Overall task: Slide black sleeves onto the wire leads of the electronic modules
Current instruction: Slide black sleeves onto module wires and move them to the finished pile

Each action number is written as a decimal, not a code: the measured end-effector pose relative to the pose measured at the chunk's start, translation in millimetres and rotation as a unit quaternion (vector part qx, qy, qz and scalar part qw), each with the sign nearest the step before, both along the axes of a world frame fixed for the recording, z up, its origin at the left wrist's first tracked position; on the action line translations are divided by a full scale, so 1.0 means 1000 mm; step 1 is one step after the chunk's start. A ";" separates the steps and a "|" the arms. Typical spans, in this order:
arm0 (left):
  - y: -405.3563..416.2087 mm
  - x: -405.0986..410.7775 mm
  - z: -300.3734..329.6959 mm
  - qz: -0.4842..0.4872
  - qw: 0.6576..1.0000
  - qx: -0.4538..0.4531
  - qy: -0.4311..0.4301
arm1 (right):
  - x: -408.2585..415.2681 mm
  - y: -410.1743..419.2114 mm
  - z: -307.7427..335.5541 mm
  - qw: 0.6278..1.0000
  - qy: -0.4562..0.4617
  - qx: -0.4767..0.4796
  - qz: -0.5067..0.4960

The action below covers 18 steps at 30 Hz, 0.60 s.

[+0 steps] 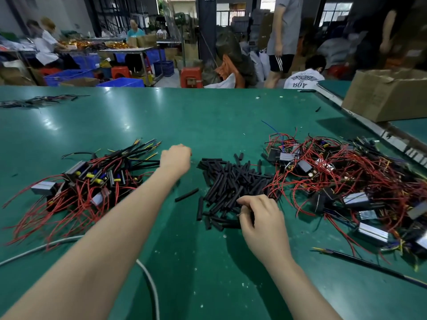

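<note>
A heap of loose black sleeves (pixel 227 188) lies mid-table. My right hand (pixel 261 218) reaches into its near edge, fingers curled down and pinching a black sleeve. My left hand (pixel 176 160) is stretched out beyond the heap's left side, fingers curled away from the camera around the end of a sleeved lead (pixel 145 162) that runs back to the left pile. That left pile of modules (pixel 85 181) has red wires and black-sleeved leads. On the right sits a bigger tangle of modules (pixel 342 181) with bare red wires.
A single sleeve (pixel 186 195) lies apart on the green table (pixel 184 116). A white cable (pixel 147 276) curves under my left arm. A black lead (pixel 369 265) lies at near right. A cardboard box (pixel 388 95) stands far right. People work beyond the table.
</note>
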<state>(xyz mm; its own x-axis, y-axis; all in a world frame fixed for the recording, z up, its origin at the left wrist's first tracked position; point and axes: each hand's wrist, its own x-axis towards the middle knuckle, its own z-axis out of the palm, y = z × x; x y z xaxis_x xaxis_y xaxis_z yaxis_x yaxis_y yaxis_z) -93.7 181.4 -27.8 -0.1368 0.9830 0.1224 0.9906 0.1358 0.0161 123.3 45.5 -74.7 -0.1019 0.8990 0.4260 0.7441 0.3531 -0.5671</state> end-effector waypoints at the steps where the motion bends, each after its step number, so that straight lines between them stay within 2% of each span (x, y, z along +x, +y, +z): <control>1: 0.005 -0.006 -0.002 0.008 1.000 -0.025 -0.004 | 0.000 0.000 0.000 1.000 -0.001 0.002 0.001; 3: 0.010 -0.013 -0.005 0.026 0.999 -0.042 -0.013 | 0.001 -0.001 0.000 1.000 -0.002 0.004 0.001; 9: 0.018 -0.023 -0.010 0.022 0.998 -0.017 -0.056 | 0.000 -0.002 -0.001 1.000 -0.002 -0.011 0.006; 12: 0.021 -0.023 -0.006 0.014 0.995 -0.053 -0.084 | -0.001 -0.004 -0.001 1.000 0.002 -0.016 0.007; 15: 0.021 -0.010 -0.008 -0.006 0.998 -0.064 -0.008 | 0.000 -0.004 0.000 1.000 0.005 -0.024 0.003; 18: 0.020 0.008 -0.019 -0.020 0.995 -0.027 0.097 | 0.000 -0.004 0.000 0.999 0.016 -0.033 -0.003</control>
<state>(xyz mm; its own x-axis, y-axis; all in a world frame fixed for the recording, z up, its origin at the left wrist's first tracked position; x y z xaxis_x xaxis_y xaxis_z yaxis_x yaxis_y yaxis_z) -85.5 201.5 -46.4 -0.0754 0.9932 0.0892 0.9789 0.0907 -0.1831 123.4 41.4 -74.3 -0.0832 0.9257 0.3689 0.7271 0.3096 -0.6128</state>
